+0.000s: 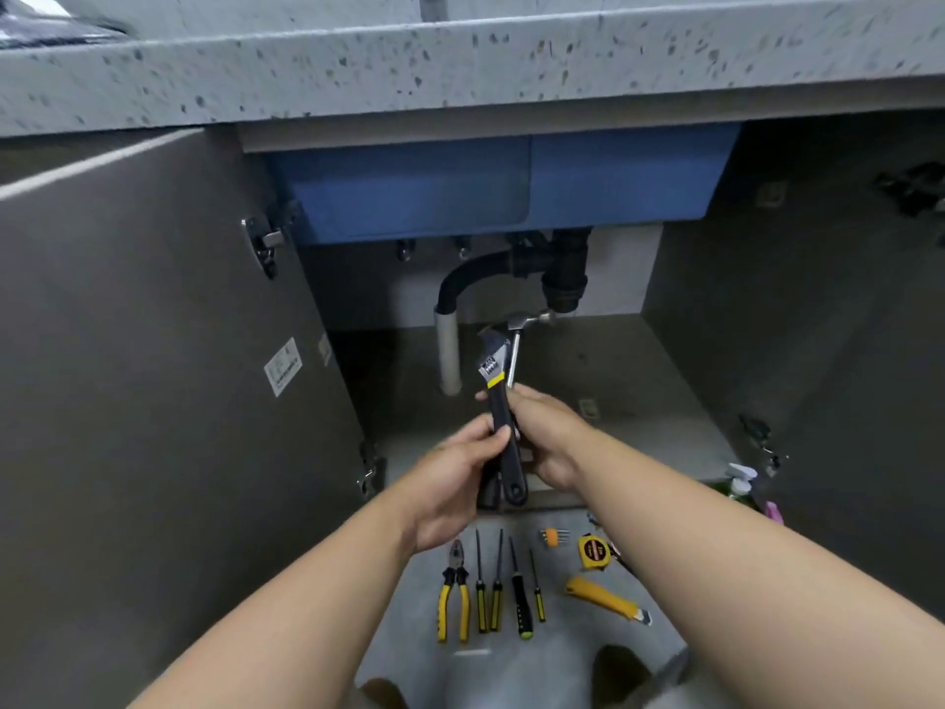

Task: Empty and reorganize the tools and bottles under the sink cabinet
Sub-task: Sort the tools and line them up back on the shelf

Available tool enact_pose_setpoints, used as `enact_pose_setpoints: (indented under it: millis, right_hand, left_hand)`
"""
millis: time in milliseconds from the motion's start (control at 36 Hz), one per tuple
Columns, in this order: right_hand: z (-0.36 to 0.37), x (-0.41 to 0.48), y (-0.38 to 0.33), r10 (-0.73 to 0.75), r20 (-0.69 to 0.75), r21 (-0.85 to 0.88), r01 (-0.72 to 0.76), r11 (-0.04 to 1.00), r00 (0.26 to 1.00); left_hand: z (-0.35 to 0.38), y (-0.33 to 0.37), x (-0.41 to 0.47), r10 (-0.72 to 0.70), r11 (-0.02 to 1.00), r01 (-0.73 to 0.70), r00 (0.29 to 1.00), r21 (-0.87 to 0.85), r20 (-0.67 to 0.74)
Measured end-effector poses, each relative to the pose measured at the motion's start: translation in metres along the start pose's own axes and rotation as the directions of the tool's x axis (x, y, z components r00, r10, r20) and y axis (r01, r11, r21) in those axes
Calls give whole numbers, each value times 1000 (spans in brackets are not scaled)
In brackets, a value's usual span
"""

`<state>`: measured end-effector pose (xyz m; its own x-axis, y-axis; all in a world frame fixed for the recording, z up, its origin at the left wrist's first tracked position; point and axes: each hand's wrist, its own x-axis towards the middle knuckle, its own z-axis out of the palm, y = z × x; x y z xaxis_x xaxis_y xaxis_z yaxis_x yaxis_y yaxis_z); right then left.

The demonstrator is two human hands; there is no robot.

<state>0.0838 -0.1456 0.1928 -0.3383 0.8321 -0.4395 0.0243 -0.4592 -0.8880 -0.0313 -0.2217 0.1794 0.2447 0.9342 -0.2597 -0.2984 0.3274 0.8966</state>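
**Centre of frame.** Two hands meet in front of the open sink cabinet (639,391). The left hand (460,468) is closed round the black handle of an adjustable wrench (493,371), thumb laid across it. The right hand (549,442) is curled round the grip of a hammer (515,358), whose steel head rises just behind the wrench's head. The two tools lie against each other, both held in the air above the cabinet's threshold.

**Risk.** Both handles are bunched in one tight cluster, so a loosened finger on either side would likely let a tool slide out and drop onto the row laid out below. The hammer head also sits close to the black drain trap (565,284) in the picture. A forward swing might knock it, though depth is hard to judge.

**Lower centre.** A pale grey floor (557,662) carries pliers (454,596), four screwdrivers (520,601), a bit set (551,537), a tape measure (594,552) and a utility knife (608,598), side by side.

**Right edge.** A spray bottle (741,483) stands by the open door.

**Upper frame.** The blue sink underside (419,191) hangs below a speckled grey countertop (460,69), with dark doors swung open to both sides
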Motion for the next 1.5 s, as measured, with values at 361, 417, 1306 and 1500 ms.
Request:
enact_pose_setpoints:
  millis: [361, 417, 1306, 1500]
  right_hand:
    - [16, 64, 4, 98, 35, -353, -79, 932, 995]
    - [12, 80, 8, 137, 42, -378, -111, 919, 990]
    - [-21, 223, 146, 212, 113, -62, -206, 977, 971]
    - [-23, 222, 161, 220, 105, -43, -217, 975, 970]
  left_hand:
    - [-45, -18, 64, 193, 890, 36, 874, 455, -446]
    - [-55, -26, 75, 181, 887, 64, 863, 458, -471]
    - [-261, -135, 216, 102, 523, 640, 609, 563, -786]
    - [-271, -128, 218, 149, 267, 751, 587, 604, -796]
